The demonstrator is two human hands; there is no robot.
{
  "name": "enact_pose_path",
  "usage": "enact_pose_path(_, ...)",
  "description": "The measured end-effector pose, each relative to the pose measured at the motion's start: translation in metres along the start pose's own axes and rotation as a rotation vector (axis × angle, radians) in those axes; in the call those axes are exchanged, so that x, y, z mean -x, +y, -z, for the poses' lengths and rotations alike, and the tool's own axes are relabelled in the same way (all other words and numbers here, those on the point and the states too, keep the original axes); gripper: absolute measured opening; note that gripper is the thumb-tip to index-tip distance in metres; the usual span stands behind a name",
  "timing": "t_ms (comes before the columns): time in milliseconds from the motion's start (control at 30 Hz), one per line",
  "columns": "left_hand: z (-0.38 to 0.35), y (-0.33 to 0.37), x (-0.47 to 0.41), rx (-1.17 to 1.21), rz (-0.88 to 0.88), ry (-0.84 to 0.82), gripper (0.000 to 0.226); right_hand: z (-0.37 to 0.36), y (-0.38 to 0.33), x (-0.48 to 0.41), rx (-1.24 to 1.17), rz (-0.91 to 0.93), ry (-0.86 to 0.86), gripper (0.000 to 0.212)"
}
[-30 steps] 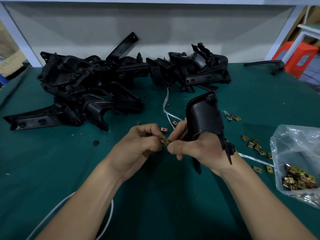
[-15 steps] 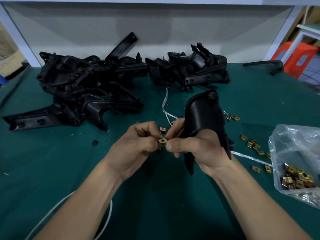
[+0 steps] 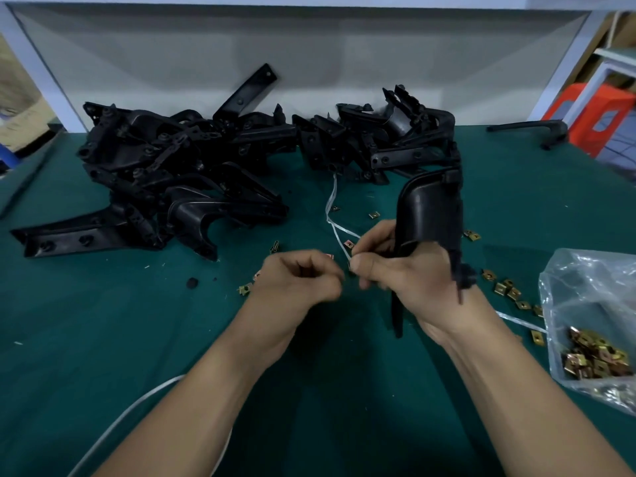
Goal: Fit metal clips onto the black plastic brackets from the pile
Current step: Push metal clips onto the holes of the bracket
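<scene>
Right hand [image 3: 406,277]: wrapping palm and fingers round the lower half of one bracket [image 3: 426,208], with thumb and forefinger pinching together at its near-left edge. It is probably steadying the part so the fitting spot is facing the other hand.
Left hand [image 3: 299,280]: curling its fingers tight, fingertips coming up against the right thumb tip. Any clip between them is hidden, so I cannot tell whether it is holding one.
Step, as judged: a clip is probably being pressed onto the bracket edge where the two hands are meeting.
Bracket position: being held up off the bench [image 3: 103,339], in front of the person, nearer than the pile [image 3: 179,173].
Bracket axis: long axis standing roughly upright and leaning away. The broad rounded end is pointing up toward the pile, and the narrow tail is pointing down beside the right wrist.
Pile: black brackets lying heaped along the far side of the bench, probably waiting their turn.
Loose clips [image 3: 506,290]: lying scattered just right of the right hand, with more sitting in a clear bag [image 3: 585,287] at the right edge, near for the next pick.
White strap [image 3: 333,208]: trailing from the pile toward the hands.
</scene>
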State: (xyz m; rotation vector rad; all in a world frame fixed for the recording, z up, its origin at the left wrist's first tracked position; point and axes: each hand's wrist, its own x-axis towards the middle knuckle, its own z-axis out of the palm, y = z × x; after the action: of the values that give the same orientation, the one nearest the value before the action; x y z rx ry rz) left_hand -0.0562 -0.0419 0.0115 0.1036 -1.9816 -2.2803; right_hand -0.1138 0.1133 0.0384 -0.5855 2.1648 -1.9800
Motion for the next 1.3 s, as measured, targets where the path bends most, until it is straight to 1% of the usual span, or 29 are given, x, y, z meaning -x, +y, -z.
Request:
enact_pose_path(67, 0.007, -0.001, -0.007, 0.035, -0.029, 0.228, 0.021, 0.001, 0.003, -0.002, 0.198, 0.0, 0.124, 0.019)
enact_pose_path(100, 0.012, -0.002, -0.01, 0.018, -0.047, 0.31, 0.022, 0.001, 0.004, -0.003, 0.289, 0.006, 0.152, 0.022)
enact_pose_path(167, 0.022, -0.004, -0.013, -0.084, -0.066, 0.393, 0.024, -0.001, 0.004, -0.004, 0.423, 0.031, 0.171, 0.024)
enact_pose_path(233, 0.027, -0.007, -0.013, -0.233, -0.052, 0.417, 0.023, 0.003, 0.005, -0.005, 0.458, 0.02, 0.217, 0.022)
enact_pose_path(333, 0.029, -0.01, -0.011, -0.47, -0.035, 0.396, 0.023, 0.01, 0.009, -0.006, 0.63, -0.008, 0.218, 0.006)
enact_pose_path(400, 0.027, -0.009, -0.008, -0.573, -0.058, 0.356, 0.021, 0.013, 0.01, -0.004, 0.688, -0.024, 0.201, 0.008)
enact_pose_path(467, 0.025, -0.008, -0.004, -0.667, -0.061, 0.274, 0.017, 0.017, 0.008, -0.003, 0.739, -0.057, 0.235, 0.01)
enact_pose_path(567, 0.022, -0.008, 0.0, -0.891, -0.029, 0.106, 0.02, 0.033, 0.003, -0.005, 0.924, -0.061, 0.387, 0.016)
enact_pose_path(633, 0.022, -0.011, -0.001, -0.933, -0.062, 0.09, 0.017, 0.049, 0.0, -0.007, 1.022, -0.079, 0.522, 0.014)
enact_pose_path(667, 0.022, -0.012, -0.002, -0.934, -0.083, 0.113, 0.016, 0.058, -0.001, -0.008, 1.058, -0.115, 0.564, 0.009)
enact_pose_path(733, 0.02, -0.013, -0.002, -0.943, -0.123, 0.161, 0.018, 0.071, 0.0, -0.011, 1.101, -0.235, 0.576, 0.011)
enact_pose_path(867, 0.008, -0.014, -0.003, -1.044, -0.278, 0.202, 0.033, 0.084, 0.007, -0.014, 1.104, -0.527, 0.501, 0.018)
enact_pose_path(933, -0.003, -0.011, -0.007, -1.086, -0.348, 0.167, 0.037, 0.086, 0.011, -0.013, 1.092, -0.589, 0.431, 0.015)
enact_pose_path(1000, -0.015, -0.009, -0.015, -1.126, -0.329, 0.093, 0.04, 0.086, 0.013, -0.013, 1.09, -0.588, 0.4, 0.004)
enact_pose_path(1033, -0.019, -0.009, -0.019, -1.148, -0.293, 0.059, 0.039, 0.087, 0.014, -0.014, 1.092, -0.582, 0.397, 0.005)
enact_pose_path(1133, -0.025, -0.011, -0.031, -1.143, -0.207, 0.008, 0.02, 0.089, 0.017, -0.015, 1.096, -0.587, 0.378, 0.011)
enact_pose_path(1167, -0.024, -0.012, -0.033, -1.117, -0.196, 0.021, 0.019, 0.089, 0.018, -0.015, 1.09, -0.581, 0.371, 0.012)
enact_pose_path(1233, -0.021, -0.015, -0.033, -1.106, -0.223, 0.091, 0.026, 0.09, 0.015, -0.013, 1.067, -0.538, 0.371, 0.014)
enact_pose_path(1300, -0.017, -0.017, -0.029, -1.127, -0.297, 0.167, 0.034, 0.09, 0.009, -0.01, 0.989, -0.427, 0.404, 0.009)
